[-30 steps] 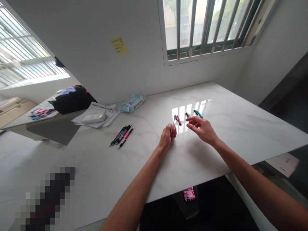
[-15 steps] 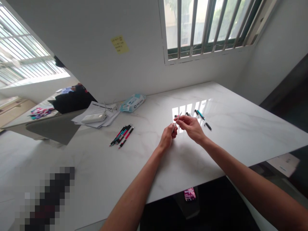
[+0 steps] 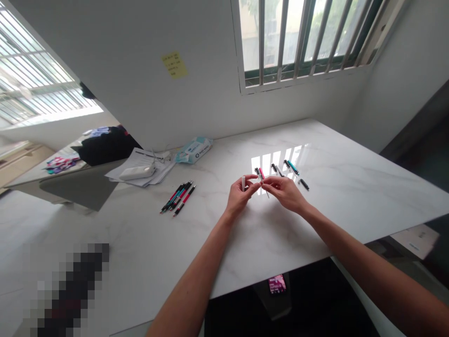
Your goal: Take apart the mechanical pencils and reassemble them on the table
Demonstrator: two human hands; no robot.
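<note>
A short white tube, like a pen barrel [image 3: 243,183], stands upright in the curled fingers of my left hand [image 3: 239,194]. My right hand [image 3: 285,191] pinches a thin stick that looks like a pen refill [image 3: 267,193], slanting down under the fingers. The fingertips of both hands meet at the refill's upper end; what lies between them is too small to make out. Just beyond the hands lie a red pen piece [image 3: 261,172], a black and silver pen piece [image 3: 277,169], a teal pen piece [image 3: 292,166] and a short black pen piece [image 3: 304,184].
Several black, red and teal pens [image 3: 184,200] lie grouped left of my hands on the white marbled table [image 3: 210,243]. Farther back are a wet wipes pack [image 3: 194,150] and papers [image 3: 115,174] under a white device [image 3: 137,172]. A lit phone [image 3: 277,284] is below the table edge.
My hands have turned: the thin refill pointed up between them and now slants downward from my right fingers. The white tube now shows in my left hand, and the red piece behind is uncovered.
</note>
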